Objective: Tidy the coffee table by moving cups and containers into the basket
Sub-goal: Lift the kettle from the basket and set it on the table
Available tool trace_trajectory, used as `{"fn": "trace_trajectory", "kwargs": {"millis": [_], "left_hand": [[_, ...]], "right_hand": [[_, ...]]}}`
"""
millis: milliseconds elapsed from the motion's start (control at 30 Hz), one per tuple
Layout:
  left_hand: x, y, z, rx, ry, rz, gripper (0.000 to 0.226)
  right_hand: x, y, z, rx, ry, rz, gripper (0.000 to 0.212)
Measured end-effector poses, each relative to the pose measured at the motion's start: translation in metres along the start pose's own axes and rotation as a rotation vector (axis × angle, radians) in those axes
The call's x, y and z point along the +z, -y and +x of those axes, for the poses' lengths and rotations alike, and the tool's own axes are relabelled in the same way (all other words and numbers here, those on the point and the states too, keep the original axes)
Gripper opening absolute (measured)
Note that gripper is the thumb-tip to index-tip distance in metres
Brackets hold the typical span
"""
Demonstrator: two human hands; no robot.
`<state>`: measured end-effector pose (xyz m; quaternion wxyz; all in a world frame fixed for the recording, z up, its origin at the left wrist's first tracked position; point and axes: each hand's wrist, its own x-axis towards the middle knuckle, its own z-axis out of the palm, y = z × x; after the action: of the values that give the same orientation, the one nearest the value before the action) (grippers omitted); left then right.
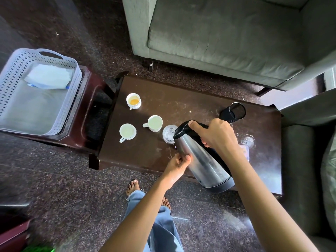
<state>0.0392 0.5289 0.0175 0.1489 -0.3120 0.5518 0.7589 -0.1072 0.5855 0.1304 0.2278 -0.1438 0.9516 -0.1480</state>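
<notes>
As R hand (216, 135) grips kettle (201, 160), scuffed tbl (181, 99)

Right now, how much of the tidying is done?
Hardly started: the basket holds only a white packet, no cups. In hand: the right grip holds the steel flask by its handle, the left grip its side. Left: three white cups, two clear glasses and a black tumbler on the coffee table.

Glass (168, 134) partly behind kettle (200, 161)
</notes>
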Motion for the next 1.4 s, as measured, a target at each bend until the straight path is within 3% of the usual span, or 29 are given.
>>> {"fn": "trace_trajectory", "kwargs": {"millis": [133,267,433,967,1133,1300,1400], "left_hand": [[-0.001,-0.001,-0.002,-0.033,0.003,0.026,0.08],[-0.002,-0.003,-0.003,-0.046,0.024,0.011,0.015],[-0.006,-0.002,-0.002,-0.053,0.034,-0.011,0.003],[-0.011,0.002,0.0,-0.045,0.036,-0.024,0.008],[-0.014,0.013,0.008,-0.047,0.001,0.012,0.067],[-0.016,0.01,0.008,-0.058,0.022,0.014,0.083],[-0.017,0.016,0.011,-0.069,0.029,0.037,0.104]], "right_hand": [[0.002,0.0,-0.001,0.009,-0.004,0.009,0.087],[0.003,0.0,-0.001,0.021,0.01,0.012,0.089],[0.004,-0.001,-0.001,0.034,0.009,0.015,0.084],[0.006,0.007,0.0,0.07,0.003,-0.017,0.076],[0.008,0.007,0.0,0.089,0.009,-0.005,0.078],[0.01,0.008,-0.001,0.093,-0.013,-0.037,0.079],[0.01,0.009,-0.001,0.102,-0.013,-0.037,0.079]]}}
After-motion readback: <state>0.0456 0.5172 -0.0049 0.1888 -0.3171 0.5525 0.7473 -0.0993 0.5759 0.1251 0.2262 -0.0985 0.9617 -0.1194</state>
